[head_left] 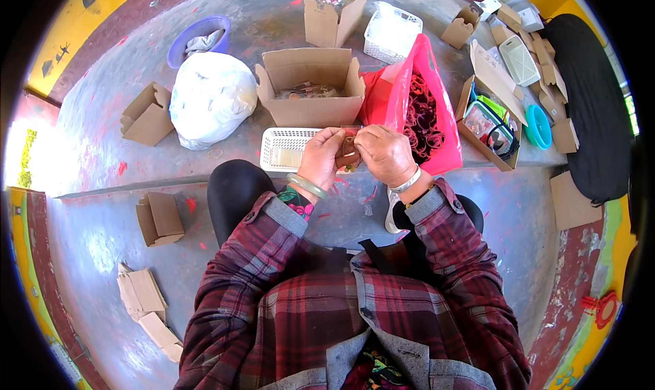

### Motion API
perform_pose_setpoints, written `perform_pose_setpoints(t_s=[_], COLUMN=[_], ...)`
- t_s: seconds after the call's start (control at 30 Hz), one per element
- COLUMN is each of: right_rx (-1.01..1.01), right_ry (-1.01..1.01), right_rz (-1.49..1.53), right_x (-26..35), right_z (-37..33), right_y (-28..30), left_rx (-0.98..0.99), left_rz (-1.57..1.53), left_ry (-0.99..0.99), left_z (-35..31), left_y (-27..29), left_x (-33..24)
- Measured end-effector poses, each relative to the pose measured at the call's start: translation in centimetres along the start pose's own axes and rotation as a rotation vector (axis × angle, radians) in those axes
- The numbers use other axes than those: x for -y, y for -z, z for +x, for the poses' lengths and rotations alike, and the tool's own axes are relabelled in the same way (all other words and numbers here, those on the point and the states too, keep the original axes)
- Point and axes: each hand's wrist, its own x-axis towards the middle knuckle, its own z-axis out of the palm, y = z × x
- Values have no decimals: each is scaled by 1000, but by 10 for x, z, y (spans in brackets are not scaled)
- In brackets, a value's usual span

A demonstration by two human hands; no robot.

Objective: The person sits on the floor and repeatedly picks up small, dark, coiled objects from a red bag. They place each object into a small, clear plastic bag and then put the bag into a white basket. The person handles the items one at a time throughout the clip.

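Observation:
My left hand (322,159) and my right hand (386,153) meet in front of me, both with fingers pinched together. Between them is a small thing, partly dark and reddish; my fingers hide most of it, so its kind cannot be told. Just left of and under my left hand stands a white plastic basket (267,151) with pale, flat pieces inside. To the right of my right hand, a pink plastic bag (447,155) gapes, full of dark red and black loops (421,121). Behind my hands is an open cardboard box (310,109) holding small clear packets.
A stuffed white bag (213,100) and a purple basin (179,49) are at the left. Another carton (321,25) and a white basket (392,35) stand farther back. At the right lie a box of odds and ends (506,163) and a turquoise basket (538,127).

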Motion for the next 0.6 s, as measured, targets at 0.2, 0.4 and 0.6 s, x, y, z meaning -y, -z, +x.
perform_pose_setpoints(t_s=[0.2, 0.4, 0.6], right_rx=[41, 40, 151], right_ry=[-94, -121, -201], right_rz=[132, 220, 318], right_x=[-1, -6, -6], right_z=[-1, -4, -2], right_y=[-1, -6, -1], left_rx=[21, 31, 12], left_rz=[26, 48, 117], left_ry=[-6, 6, 5], left_z=[1, 3, 3], left_y=[3, 6, 8], left_x=[1, 4, 7])
